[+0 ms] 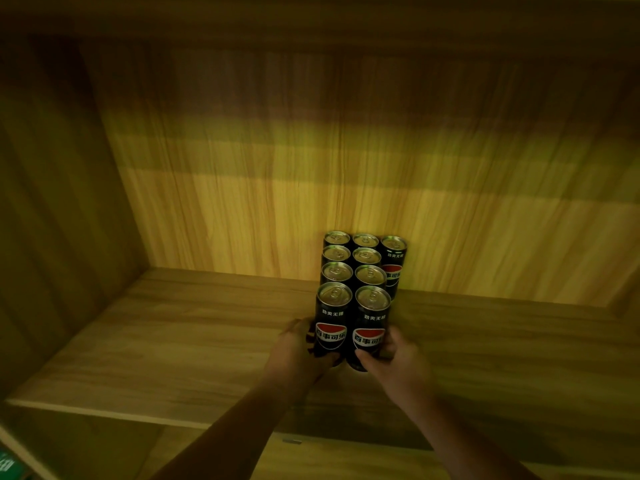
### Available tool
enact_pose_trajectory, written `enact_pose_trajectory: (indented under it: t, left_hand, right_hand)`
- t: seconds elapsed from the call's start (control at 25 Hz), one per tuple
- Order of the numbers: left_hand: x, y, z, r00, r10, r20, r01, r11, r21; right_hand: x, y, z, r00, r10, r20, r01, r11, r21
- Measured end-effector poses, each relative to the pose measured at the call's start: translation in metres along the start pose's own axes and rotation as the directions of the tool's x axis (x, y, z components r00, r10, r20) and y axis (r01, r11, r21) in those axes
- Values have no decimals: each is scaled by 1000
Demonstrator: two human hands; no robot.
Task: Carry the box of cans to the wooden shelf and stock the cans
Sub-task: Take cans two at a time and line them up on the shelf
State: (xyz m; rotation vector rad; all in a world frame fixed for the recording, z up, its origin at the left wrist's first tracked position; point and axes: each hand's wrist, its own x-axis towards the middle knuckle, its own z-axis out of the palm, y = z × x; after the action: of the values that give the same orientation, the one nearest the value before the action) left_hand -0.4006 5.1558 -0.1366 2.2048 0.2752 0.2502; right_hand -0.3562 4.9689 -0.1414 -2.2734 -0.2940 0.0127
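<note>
Black cans [356, 271] stand upright on our wooden shelf [194, 344], silver tops up, packed in two rows running from the front toward the back panel, with one more can [393, 263] just beside them at the rear right. Our left hand [299, 351] wraps the front left can [331, 323]; our right hand [398, 358] wraps the front right can [370, 329], logos facing us. Grained yellow-brown boards enclose the compartment.
</note>
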Motion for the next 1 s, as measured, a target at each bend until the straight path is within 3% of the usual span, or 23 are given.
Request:
enact_pose_trajectory:
  t: [0.12, 0.2, 0.28, 0.64, 0.84, 1.0]
  left_hand:
    - [-5, 0, -5, 990, -3, 144, -49, 931, 361]
    - [-18, 0, -13, 978, 25, 209, -146, 795, 588]
    - [-37, 1, -23, 960, 6, 280, -203, 704, 681]
    - [-108, 17, -43, 916, 12, 401, -323, 613, 721]
    - [-182, 39, -31, 920, 80, 383, -354, 585, 729]
    - [-246, 79, 3, 925, 24, 379, -328, 553, 766]
  right_hand:
    - [-7, 2, -12, 996, -19, 82, 37, 973, -227]
    - [-12, 2, -23, 988, -60, 140, 122, 864, -488]
    - [-23, 0, -31, 983, -91, 161, 171, 780, -602]
    - [-102, -9, -36, 976, 5, 218, 138, 758, -638]
    - [-166, 3, -63, 972, -44, 231, 172, 800, -575]
    - [-228, 36, -108, 971, -34, 238, 170, 798, -578]
